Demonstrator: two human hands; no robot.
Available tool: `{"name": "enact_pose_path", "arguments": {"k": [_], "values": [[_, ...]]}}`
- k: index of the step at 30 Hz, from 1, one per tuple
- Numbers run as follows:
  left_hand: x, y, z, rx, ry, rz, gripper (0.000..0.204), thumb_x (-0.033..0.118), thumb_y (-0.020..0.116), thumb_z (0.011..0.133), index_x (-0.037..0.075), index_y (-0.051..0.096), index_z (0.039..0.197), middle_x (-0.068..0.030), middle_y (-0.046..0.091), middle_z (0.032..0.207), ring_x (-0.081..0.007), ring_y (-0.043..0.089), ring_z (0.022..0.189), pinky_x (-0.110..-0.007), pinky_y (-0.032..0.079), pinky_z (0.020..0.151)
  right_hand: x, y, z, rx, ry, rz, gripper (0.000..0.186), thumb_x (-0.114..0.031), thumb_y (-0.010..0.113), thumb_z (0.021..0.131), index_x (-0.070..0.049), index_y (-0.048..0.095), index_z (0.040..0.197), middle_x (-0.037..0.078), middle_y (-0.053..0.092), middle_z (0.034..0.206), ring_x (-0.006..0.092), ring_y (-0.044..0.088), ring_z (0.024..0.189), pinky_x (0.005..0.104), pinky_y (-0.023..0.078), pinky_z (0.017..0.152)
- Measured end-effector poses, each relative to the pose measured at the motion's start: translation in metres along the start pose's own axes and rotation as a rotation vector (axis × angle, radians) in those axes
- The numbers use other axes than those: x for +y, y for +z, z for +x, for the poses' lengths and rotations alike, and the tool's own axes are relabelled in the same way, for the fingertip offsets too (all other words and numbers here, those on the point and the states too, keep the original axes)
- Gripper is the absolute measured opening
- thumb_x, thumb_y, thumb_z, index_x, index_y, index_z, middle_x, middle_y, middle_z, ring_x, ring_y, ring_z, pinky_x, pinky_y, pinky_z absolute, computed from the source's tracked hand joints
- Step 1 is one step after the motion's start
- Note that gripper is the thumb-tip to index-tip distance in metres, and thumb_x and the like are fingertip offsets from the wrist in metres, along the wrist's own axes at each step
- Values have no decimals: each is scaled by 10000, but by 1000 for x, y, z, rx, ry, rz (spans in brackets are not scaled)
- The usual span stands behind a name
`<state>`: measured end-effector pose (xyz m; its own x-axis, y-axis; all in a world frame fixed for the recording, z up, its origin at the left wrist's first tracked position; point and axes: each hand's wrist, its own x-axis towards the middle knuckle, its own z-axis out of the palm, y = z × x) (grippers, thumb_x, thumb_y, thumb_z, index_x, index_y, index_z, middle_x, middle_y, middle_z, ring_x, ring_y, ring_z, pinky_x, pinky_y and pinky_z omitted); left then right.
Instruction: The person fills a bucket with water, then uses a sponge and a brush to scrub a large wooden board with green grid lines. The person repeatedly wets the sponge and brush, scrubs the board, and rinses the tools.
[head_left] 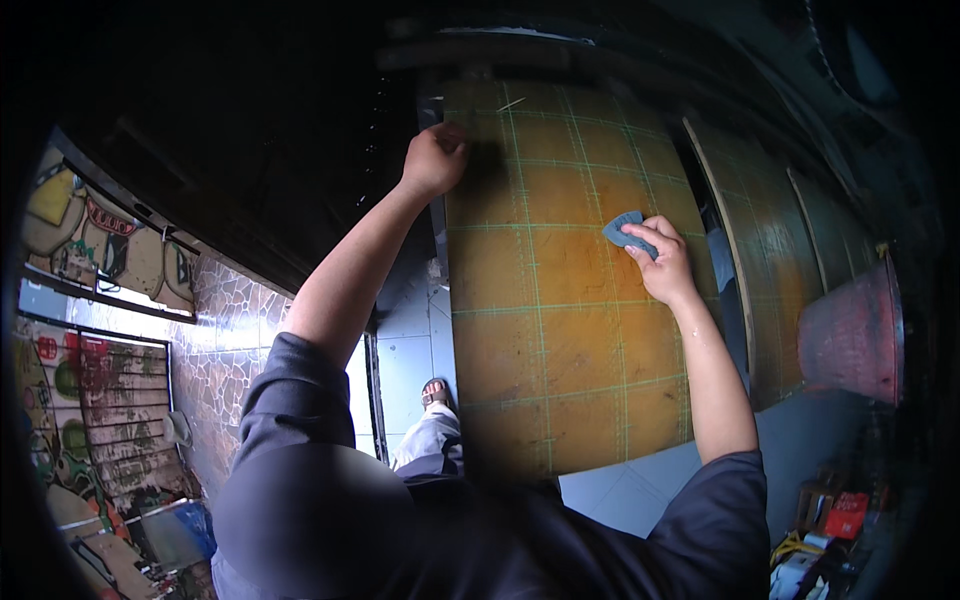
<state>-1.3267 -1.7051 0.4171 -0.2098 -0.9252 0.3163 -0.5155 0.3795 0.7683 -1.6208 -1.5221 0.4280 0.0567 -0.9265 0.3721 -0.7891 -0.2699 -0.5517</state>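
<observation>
My right hand pinches a small, flat blue-grey pad with a pointed end, between thumb and fingers. The pad lies against or just over a long yellow-brown board marked with a grid of green lines; I cannot tell whether they touch. At the far left edge of this board is my left hand, with curled fingers partly in shadow. What the left fingers hold, if anything, is hidden. Past the left hand, a thin pale sliver rests on the board.
More boards with similar green lines stand to the right, across a dark gap. A worn red bucket sits on the right side. My sandalled foot is on the tiled floor at left. Painted panels stand further left.
</observation>
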Motion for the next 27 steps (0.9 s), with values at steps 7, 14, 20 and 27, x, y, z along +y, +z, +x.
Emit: {"name": "enact_pose_path", "arguments": {"k": [7,14,20,27], "values": [[-11,8,23,-97,29,102,263,253,560,742,133,637,963,-126,618,963,-279,579,930,-353,458,819,-87,20,-69,71,57,-62,306,38,657,641,-59,625,929,85,490,830,219,515,770,284,435,692],[-6,32,76,-150,-3,314,306,330,572,712,125,649,926,-152,611,968,-310,564,952,-370,448,836,-107,29,-69,180,174,-121,294,7,669,609,-99,642,882,74,498,808,247,533,735,326,446,645],[7,46,124,-306,-40,497,242,208,530,744,81,648,912,-121,606,1012,-257,533,1028,-398,430,836,-116,33,-66,229,257,-87,294,37,655,575,-42,631,857,93,491,783,234,518,704,311,427,627],[0,56,135,-403,444,659,223,137,501,750,49,643,898,-140,573,1049,-281,519,1024,-386,416,848,-126,38,-57,314,370,-155,325,53,655,518,-64,639,821,93,492,794,244,526,715,317,430,614]]}}
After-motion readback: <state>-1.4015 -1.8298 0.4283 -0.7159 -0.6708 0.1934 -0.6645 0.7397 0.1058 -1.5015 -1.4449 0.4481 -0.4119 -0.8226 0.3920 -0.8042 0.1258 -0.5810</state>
